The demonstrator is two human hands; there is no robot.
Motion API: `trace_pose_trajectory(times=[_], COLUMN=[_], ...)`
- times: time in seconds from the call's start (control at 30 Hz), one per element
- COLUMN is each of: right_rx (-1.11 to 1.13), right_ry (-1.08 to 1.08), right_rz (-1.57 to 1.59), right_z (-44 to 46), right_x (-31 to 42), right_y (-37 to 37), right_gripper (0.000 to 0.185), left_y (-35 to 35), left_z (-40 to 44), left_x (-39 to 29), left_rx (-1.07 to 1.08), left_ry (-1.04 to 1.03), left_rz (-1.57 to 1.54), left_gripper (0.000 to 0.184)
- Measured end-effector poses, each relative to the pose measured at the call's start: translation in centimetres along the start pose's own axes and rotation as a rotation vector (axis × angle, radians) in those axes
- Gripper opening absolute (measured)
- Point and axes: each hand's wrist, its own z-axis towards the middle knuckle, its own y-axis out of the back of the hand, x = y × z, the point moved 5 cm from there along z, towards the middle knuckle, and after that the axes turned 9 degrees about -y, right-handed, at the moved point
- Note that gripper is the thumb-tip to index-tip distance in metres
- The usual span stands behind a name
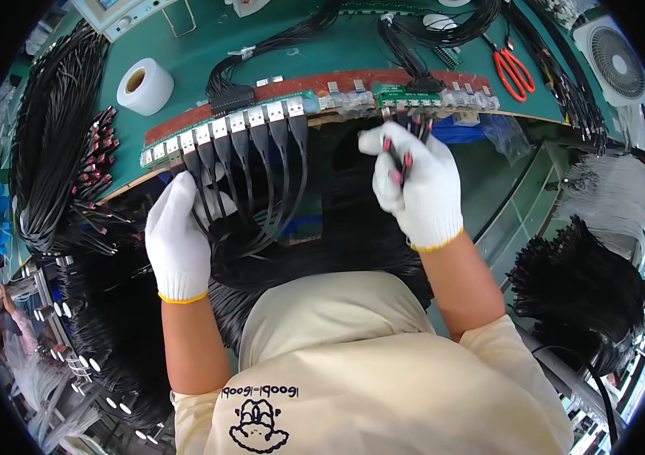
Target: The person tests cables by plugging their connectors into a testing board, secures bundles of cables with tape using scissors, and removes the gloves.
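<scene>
A row of black cables [259, 144] is plugged by flat connectors into white sockets along the bench's front edge. My left hand [178, 239], in a white glove, is closed around the leftmost cables just below their plugs, some fingers hidden behind them. My right hand [421, 182], also gloved, grips several black cable ends [396, 161] with red-pink tips. It is just below a green circuit board [406, 96] on the same edge, and the tips point several ways. The far ends of these cables are hidden.
A white tape roll [157, 87], red-handled scissors [516, 73] and a small fan [612, 61] are on the green bench [303, 53]. Black cable bundles [53, 144] hang at the left, with more bundles [576, 292] at the right. A person's arm shows at the far left.
</scene>
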Motion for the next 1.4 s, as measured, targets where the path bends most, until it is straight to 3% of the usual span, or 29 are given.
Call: trace_pose_trajectory(times=[0.13, 0.23, 0.37, 0.5, 0.63, 0.77, 0.97, 1.07, 1.1, 1.13, 1.2, 1.27, 1.4], right_rx=[0.144, 0.060, 0.005, 0.027, -0.011, 0.015, 0.053, 0.070, 0.082, 0.085, 0.183, 0.258, 0.227], right_ry=[0.040, 0.070, 0.091, 0.029, 0.060, 0.071, 0.074, -0.036, -0.020, -0.010, -0.027, -0.048, -0.020], right_rz=[0.077, 0.135, 0.057, -0.047, 0.026, 0.049, 0.100, 0.016, 0.003, -0.006, -0.013, 0.082, 0.062], right_z=[0.7, 0.7, 0.5, 0.2, 0.0, -0.2, 0.5, -0.3, -0.4, -0.5, 0.8, 1.5, 1.5], right_x=[-0.1, -0.4, 0.0, 0.6, -0.4, -0.5, 0.3, -0.5, -0.8, -1.2, -0.5, -0.3, -0.2], right_y=[0.8, 0.2, -0.2, 0.1, 0.7, 0.2, -0.3, 0.2, 0.0, 0.0, -0.1, 0.4, 0.1], right_gripper=[0.017, 0.019, 0.028, 0.033, 0.036, 0.036, 0.030, 0.028, 0.028, 0.029, 0.032, 0.034, 0.034], left_y=[-0.1, 0.4, -0.5, -0.4, 0.2, -0.1, -0.9, -0.7, -0.8, -0.4, 0.7, 1.6, 2.8], left_z=[0.0, 0.2, 0.0, -0.4, -0.4, 0.2, 1.1, 1.1, 1.4, 1.8, 3.2, 4.1, 4.4], left_x=[0.1, 0.5, -0.4, -0.7, -0.2, 0.7, -0.2, -0.7, -0.6, 0.1, 1.3, 1.6, 1.8], left_rx=[-0.066, -0.150, -0.101, -0.201, -0.053, -0.225, -0.191, -0.157, -0.225, -0.125, 0.004, -0.178, -0.208], left_ry=[-0.042, -0.079, -0.158, -0.123, 0.028, -0.055, 0.007, -0.024, -0.014, 0.103, 0.240, 0.215, 0.168], left_rz=[0.077, 0.078, 0.256, 0.210, 0.141, -0.048, -0.071, 0.063, 0.061, -0.112, -0.401, -0.437, -0.422], left_gripper=[0.030, 0.030, 0.033, 0.046, 0.045, 0.042, 0.043, 0.046, 0.059, 0.072, 0.076, 0.066, 0.065])
